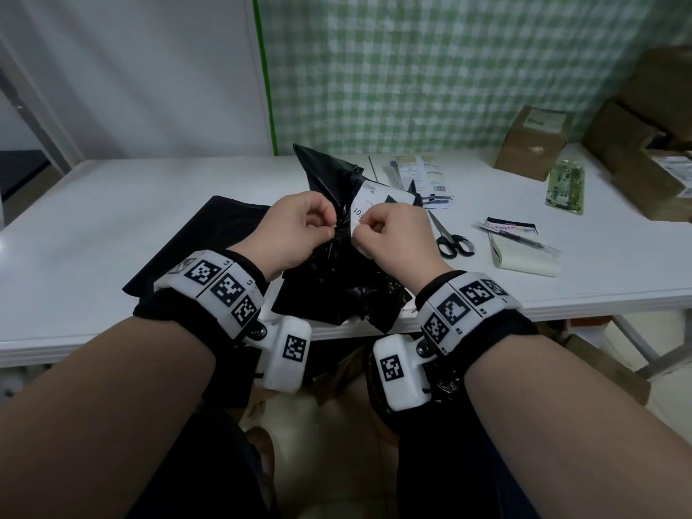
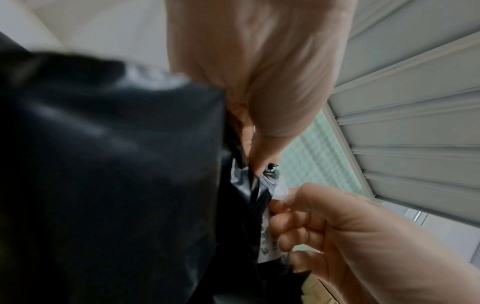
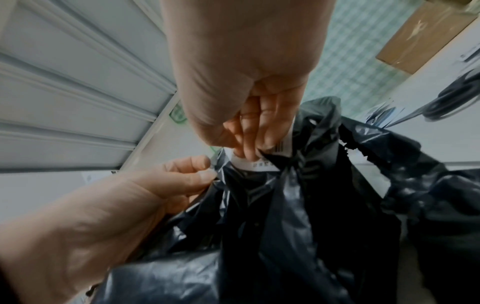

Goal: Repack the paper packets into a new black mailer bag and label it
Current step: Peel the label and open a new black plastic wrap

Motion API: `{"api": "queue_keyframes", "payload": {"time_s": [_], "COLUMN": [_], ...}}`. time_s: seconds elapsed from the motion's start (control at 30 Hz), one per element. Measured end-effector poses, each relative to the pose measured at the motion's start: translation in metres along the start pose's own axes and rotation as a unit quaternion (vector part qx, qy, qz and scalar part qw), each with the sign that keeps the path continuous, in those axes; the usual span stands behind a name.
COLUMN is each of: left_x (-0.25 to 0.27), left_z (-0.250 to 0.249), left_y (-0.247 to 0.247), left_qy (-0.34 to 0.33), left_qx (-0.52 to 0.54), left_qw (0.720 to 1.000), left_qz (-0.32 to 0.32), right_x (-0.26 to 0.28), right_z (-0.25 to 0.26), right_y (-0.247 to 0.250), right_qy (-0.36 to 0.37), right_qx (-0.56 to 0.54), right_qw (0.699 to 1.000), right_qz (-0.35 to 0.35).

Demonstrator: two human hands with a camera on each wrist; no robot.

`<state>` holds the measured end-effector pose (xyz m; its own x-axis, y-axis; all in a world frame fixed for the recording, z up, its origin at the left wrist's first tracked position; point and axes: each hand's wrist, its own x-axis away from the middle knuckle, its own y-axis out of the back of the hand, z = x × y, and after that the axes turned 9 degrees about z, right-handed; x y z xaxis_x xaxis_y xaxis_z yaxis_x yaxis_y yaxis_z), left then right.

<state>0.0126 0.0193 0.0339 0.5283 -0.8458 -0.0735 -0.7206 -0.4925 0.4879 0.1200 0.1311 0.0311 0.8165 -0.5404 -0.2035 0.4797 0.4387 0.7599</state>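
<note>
Two hands meet over the near edge of the white tabletop (image 1: 112, 204), both working one crumpled black mailer bag (image 1: 337, 279) that is torn open and held up off the surface.

Left hand (image 1: 296, 230): thumb and forefinger pinch a fold of black film at the bag's upper middle; the other fingers curl in. Wrist is raised, knuckles up.

Right hand (image 1: 393, 237): fingers (image 3: 249, 144) pinch the edge of the white shipping label (image 1: 369, 204) stuck to the bag, right where paper meets film. Knuckles up, mirroring the left.

Key relation: the two pinches sit just beside each other, film to the left, label edge to the right. The label's long axis runs up and away to the right from the right-hand pinch, so a peel or tear would likely travel that way, with the left hand anchoring the film. The right hand is the one on the label; neither is nearer the bag, as both grip it.

Judgement: this looks like stripping the old bag, so the task is at an early stage. Thin film may stretch or rip before the label lifts.

Elsewhere on the tabletop: a flat black mailer (image 1: 209, 241) lies under and left of the left wrist, probably the new one. Paper packets (image 1: 419, 176) lie beyond the bag to the right, scissors (image 1: 449, 237) near the right hand, a notepad with a pen (image 1: 524, 252) farther right, cardboard boxes (image 1: 531, 142) at the far right.
</note>
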Motion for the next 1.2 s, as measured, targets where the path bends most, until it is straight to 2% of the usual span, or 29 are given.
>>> {"api": "queue_keyframes", "payload": {"time_s": [0.23,0.47,0.77,1.07,1.13,1.2], "left_x": [-0.003,0.000,-0.007,-0.011,-0.010,-0.007], "left_z": [-0.003,-0.008,-0.001,0.005,0.008,0.006], "left_y": [0.000,-0.001,0.006,0.013,0.014,0.012], "left_qy": [-0.003,-0.022,0.000,-0.039,-0.019,0.016], "left_qx": [-0.108,-0.118,-0.228,-0.340,-0.377,-0.441], "left_qw": [0.994,0.993,0.972,0.939,0.926,0.897], "left_qz": [-0.003,0.022,0.054,0.033,0.028,-0.004], "right_x": [-0.002,-0.008,-0.008,-0.006,-0.005,-0.004], "right_z": [-0.005,-0.009,-0.011,-0.007,-0.005,-0.003], "right_y": [-0.002,-0.004,0.007,0.014,0.014,0.013], "right_qy": [-0.015,0.011,-0.007,-0.066,-0.080,-0.095], "right_qx": [-0.110,-0.039,-0.086,-0.221,-0.250,-0.277], "right_qw": [0.994,0.998,0.992,0.965,0.958,0.948], "right_qz": [0.006,0.053,0.092,0.128,0.119,0.122]}}
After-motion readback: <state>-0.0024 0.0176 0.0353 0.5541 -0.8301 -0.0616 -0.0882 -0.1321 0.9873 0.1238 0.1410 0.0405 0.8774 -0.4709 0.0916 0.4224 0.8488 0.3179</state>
